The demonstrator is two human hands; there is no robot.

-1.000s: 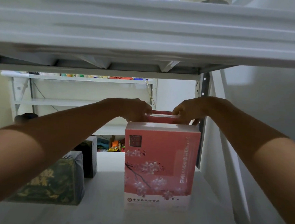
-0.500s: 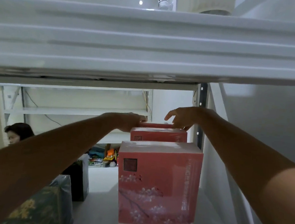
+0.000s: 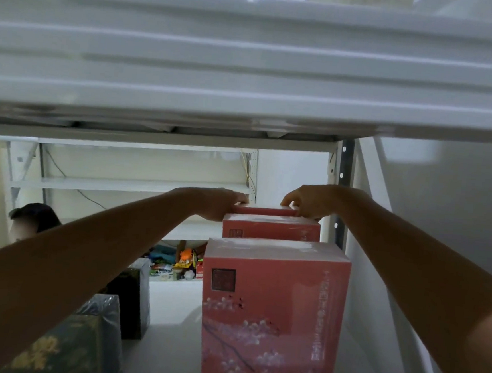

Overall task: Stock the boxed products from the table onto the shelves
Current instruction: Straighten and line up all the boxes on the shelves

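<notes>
Shelving (image 3: 173,328) white, left hand (image 3: 222,206), right hand (image 3: 307,203), fingers clamped on rearmost pink box (image 3: 263,210).

Left arm: bare, stretched from the lower left of the frame up toward the centre.
Left hand (image 3: 222,203): just left of centre, fingers curled over one end of a pink box (image 3: 263,210).
Right arm: bare, reaching in from the lower right.
Right hand (image 3: 309,202): just right of centre, fingertips pinching the box's other end.

Pink front box (image 3: 272,316) stands upright — middle box (image 3: 270,228), rear box (image 3: 263,210) lined behind.
</notes>
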